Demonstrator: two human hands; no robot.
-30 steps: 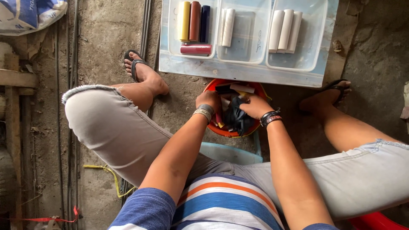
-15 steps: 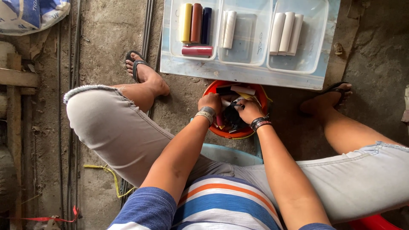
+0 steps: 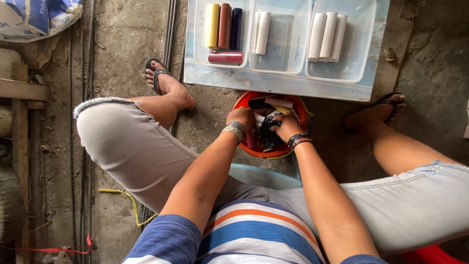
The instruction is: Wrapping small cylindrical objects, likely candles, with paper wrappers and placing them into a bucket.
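Round orange plastic bucket (image 3: pixel 242 101) on concrete floor between feet, far rim tucked under white board's (image 3: pixel 293 87) edge; little open room inside. Bucket crammed with black, white, red pieces, jumbled. Left hand (image 3: pixel 240 117) and right hand (image 3: pixel 287 126) both plunged in, fingers curled; right seemingly closed on black piece (image 3: pixel 267 128), left grip hidden, cannot tell. Three clear plastic trays (image 3: pixel 361 73) of coloured and white rolls beyond. Knees flank both sides.
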